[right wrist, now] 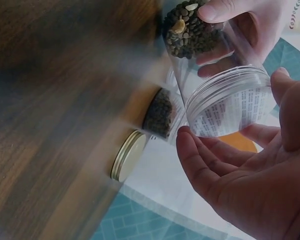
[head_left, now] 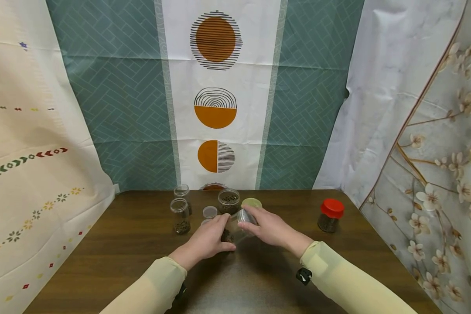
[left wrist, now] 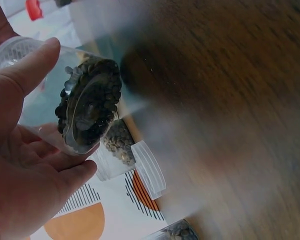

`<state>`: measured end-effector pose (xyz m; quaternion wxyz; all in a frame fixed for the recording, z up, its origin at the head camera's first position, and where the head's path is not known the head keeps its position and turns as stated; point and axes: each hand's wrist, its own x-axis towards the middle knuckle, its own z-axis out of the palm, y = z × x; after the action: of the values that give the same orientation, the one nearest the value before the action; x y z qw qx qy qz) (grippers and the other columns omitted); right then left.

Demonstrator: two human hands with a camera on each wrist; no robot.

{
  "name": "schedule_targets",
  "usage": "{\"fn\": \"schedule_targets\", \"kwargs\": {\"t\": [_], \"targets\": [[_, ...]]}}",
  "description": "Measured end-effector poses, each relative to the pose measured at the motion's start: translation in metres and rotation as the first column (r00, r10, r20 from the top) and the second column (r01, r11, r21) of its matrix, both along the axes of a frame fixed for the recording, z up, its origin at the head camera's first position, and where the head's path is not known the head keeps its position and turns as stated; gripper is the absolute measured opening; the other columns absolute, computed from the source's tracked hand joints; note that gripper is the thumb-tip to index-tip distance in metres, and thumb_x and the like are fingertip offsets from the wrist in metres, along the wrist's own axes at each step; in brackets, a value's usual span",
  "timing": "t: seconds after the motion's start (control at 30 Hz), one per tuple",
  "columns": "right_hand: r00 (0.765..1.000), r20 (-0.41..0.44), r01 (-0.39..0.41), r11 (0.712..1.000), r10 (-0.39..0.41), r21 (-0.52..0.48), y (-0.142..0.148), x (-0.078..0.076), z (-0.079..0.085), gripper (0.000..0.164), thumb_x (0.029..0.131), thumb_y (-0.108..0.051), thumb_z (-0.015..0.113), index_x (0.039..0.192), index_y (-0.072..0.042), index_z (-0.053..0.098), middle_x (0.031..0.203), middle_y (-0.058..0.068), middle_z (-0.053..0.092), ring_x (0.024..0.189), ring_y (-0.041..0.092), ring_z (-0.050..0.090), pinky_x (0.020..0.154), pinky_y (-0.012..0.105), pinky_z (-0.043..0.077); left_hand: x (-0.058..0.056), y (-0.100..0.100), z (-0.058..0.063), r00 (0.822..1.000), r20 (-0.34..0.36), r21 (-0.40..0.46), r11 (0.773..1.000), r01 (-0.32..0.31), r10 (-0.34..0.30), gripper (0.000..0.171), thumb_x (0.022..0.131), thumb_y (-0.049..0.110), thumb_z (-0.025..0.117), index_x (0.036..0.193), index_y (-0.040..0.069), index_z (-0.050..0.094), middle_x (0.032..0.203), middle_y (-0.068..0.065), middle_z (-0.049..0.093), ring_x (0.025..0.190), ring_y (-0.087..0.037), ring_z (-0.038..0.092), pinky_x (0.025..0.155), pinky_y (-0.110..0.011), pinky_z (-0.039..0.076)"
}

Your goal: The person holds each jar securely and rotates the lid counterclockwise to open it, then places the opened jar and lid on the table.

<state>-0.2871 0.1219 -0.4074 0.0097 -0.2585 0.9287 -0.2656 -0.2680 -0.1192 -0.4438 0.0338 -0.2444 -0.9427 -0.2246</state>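
My left hand (head_left: 207, 240) grips the body of a clear plastic jar (left wrist: 42, 105), thumb on one side and fingers on the other. The jar lies tilted between both hands, close over the table. Dark, pellet-like seeds (right wrist: 192, 32) are gathered at its bottom end, with a couple of paler pieces among them. At the other end, my right hand (head_left: 272, 226) holds the clear lid (right wrist: 230, 107) at the jar's mouth, fingers and thumb around its rim. Printed text shows through the lid. In the head view the hands partly hide the jar.
Two lidless jars (head_left: 180, 216) with some contents stand at the left. Clear loose lids (head_left: 209, 212) lie behind my left hand. A wider jar (head_left: 229, 201) and a gold lid (right wrist: 130, 156) are at the back. A red-lidded jar (head_left: 330, 215) stands right on the wooden table (head_left: 141, 244).
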Motion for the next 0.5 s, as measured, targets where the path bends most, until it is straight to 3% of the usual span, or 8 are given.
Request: {"fn": "schedule_targets", "kwargs": {"t": [0.5], "targets": [[0.998,0.008,-0.057,0.997,0.057,-0.051,0.0027,-0.0012,0.0030,0.067,0.109,-0.049,0.069,0.166,-0.016,0.051,0.164,0.014,0.054,0.142,0.037,0.058,0.114,0.061,0.048,-0.0024,-0.0013,0.0002,0.999,0.039,0.005,1.000,-0.007,0.007,0.096,0.090,0.037,0.095,0.160,-0.004,0.044,0.155,-0.024,0.056,0.139,-0.042,0.060,0.114,-0.059,0.049]]}}
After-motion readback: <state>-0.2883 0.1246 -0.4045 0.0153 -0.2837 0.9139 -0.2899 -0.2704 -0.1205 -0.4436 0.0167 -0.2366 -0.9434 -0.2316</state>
